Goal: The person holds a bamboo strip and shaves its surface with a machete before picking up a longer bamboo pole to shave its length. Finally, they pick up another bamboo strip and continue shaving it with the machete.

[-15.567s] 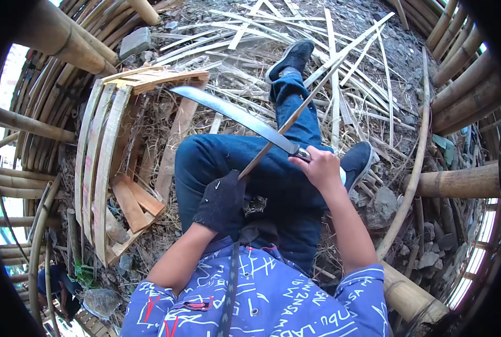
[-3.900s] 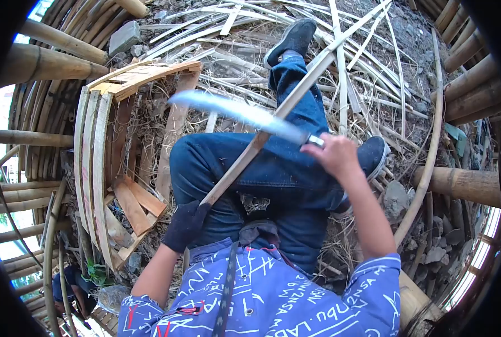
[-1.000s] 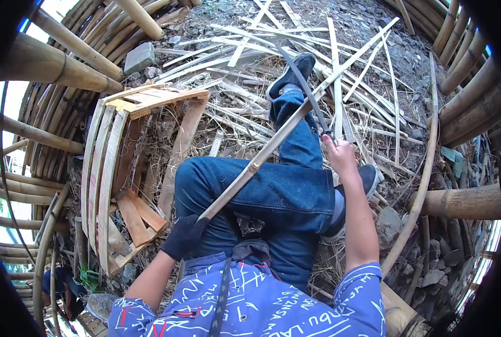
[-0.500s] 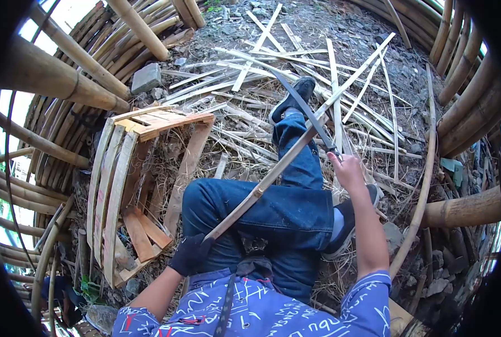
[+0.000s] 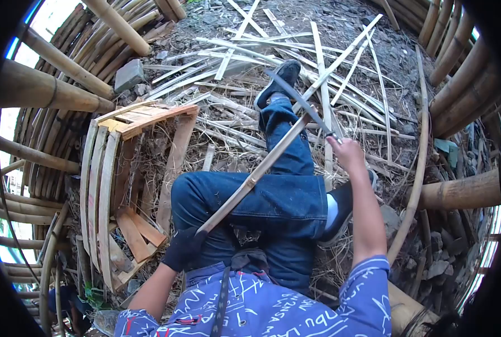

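My left hand (image 5: 184, 250), in a black glove, is closed around the near end of a bamboo strip (image 5: 256, 175). The strip slants up across my bent leg in jeans (image 5: 222, 197) toward the far right. My bare right hand (image 5: 347, 154) grips the handle of a long-bladed knife (image 5: 301, 100). The blade points up and left, overlapping the far end of the strip in this view. Beyond it, my outstretched foot in a dark shoe (image 5: 284, 76) rests among cut bamboo strips (image 5: 318, 62).
A slatted wooden crate (image 5: 100, 196) lies tipped on its side at the left. Behind it sit a grey block (image 5: 129, 75) and thick bamboo poles (image 5: 53, 87). A long bamboo pole (image 5: 419, 163) and stones (image 5: 438, 264) lie at the right. A person (image 5: 67, 306) is partly visible at lower left.
The whole view has shifted, so the surroundings sit further left and higher. My right hand and the knife have moved slightly forward along the strip toward its far end. The left hand keeps its grip.
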`<state>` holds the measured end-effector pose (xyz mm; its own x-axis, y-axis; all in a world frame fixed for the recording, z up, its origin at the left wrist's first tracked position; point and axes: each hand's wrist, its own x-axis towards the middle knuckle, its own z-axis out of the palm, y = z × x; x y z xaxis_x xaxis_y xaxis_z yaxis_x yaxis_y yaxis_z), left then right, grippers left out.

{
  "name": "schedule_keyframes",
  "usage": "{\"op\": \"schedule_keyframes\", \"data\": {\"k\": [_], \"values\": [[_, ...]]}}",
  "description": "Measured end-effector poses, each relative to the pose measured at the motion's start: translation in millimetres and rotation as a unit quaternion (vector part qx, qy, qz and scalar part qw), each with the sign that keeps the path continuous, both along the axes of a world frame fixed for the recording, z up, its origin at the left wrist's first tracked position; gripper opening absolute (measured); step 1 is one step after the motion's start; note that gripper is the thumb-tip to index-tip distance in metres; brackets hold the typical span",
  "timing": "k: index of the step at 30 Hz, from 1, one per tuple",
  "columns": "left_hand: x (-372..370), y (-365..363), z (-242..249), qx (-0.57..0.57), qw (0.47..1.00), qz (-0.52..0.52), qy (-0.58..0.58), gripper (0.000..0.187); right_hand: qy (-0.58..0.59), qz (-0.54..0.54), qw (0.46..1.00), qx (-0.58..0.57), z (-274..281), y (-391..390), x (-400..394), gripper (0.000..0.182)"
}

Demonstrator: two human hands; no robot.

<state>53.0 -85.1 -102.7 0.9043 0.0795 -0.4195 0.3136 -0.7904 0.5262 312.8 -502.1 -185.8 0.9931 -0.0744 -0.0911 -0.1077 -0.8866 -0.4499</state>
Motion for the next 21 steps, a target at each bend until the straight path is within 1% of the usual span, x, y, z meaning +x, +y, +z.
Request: {"op": "schedule_keyframes", "data": {"k": [1, 3, 4, 6, 7, 8, 9, 10, 11, 12, 13, 15, 17, 18, 19, 21], "values": [[-3, 1, 0, -0.002, 1.000, -0.001, -0.004, 0.032, -0.004, -0.001, 1.000, -0.002, -2, 3, -6, 0.064], [-7, 5, -5, 0.010, 1.000, -0.007, -0.010, 0.032, -0.080, 0.041, 0.996, -0.002, -5, 13, -10, 0.064], [-8, 6, -5, 0.014, 1.000, -0.002, -0.011, 0.032, 0.008, 0.047, 0.999, 0.005, 3, 11, -9, 0.070], [-12, 6, -8, 0.016, 1.000, 0.005, -0.016, 0.032, 0.008, 0.047, 0.999, 0.023, 31, 10, -5, 0.070], [-16, 6, -7, 0.015, 1.000, 0.002, -0.003, 0.032, 0.014, 0.042, 0.998, 0.034, 36, 5, -6, 0.069], [-11, 6, -8, 0.016, 1.000, -0.008, 0.004, 0.032, 0.049, 0.013, 0.998, 0.027, 20, -7, 5, 0.068], [-6, 6, -8, 0.016, 1.000, -0.017, 0.004, 0.032, 0.049, 0.008, 0.999, 0.024, -2, -17, 3, 0.068], [-6, 3, -7, -0.003, 1.000, 0.007, -0.005, 0.030, -0.002, -0.011, 1.000, -0.004, -24, -22, 3, 0.069], [-8, 5, -11, -0.001, 1.000, 0.009, -0.018, 0.030, -0.058, -0.027, 0.998, -0.028, -14, -11, 5, 0.070], [-16, 8, -17, 0.008, 0.999, -0.004, -0.048, 0.029, -0.036, -0.007, 0.999, -0.031, -1, -10, -9, 0.068], [-20, 11, -20, 0.017, 0.997, -0.018, -0.073, 0.028, -0.039, -0.002, 0.999, -0.026, -3, -6, -17, 0.068], [-16, 14, -19, 0.018, 0.997, -0.028, -0.072, 0.027, 0.012, 0.062, 0.993, -0.101, -9, -6, -33, 0.067], [-10, 11, -17, 0.011, 0.995, -0.065, -0.073, 0.026, 0.027, 0.063, 0.990, -0.121, -5, 3, -41, 0.067], [-6, 9, -11, 0.004, 0.998, -0.049, -0.047, 0.029, 0.031, 0.058, 0.988, -0.137, -2, 6, -40, 0.066], [-3, 7, -9, 0.004, 0.998, -0.049, -0.048, 0.029, 0.029, 0.058, 0.988, -0.137, -3, 6, -40, 0.066], [-2, 8, -5, -0.029, 1.000, 0.007, -0.009, 0.034, -0.019, 0.032, 0.989, -0.140, -10, 8, -39, 0.065]]}}
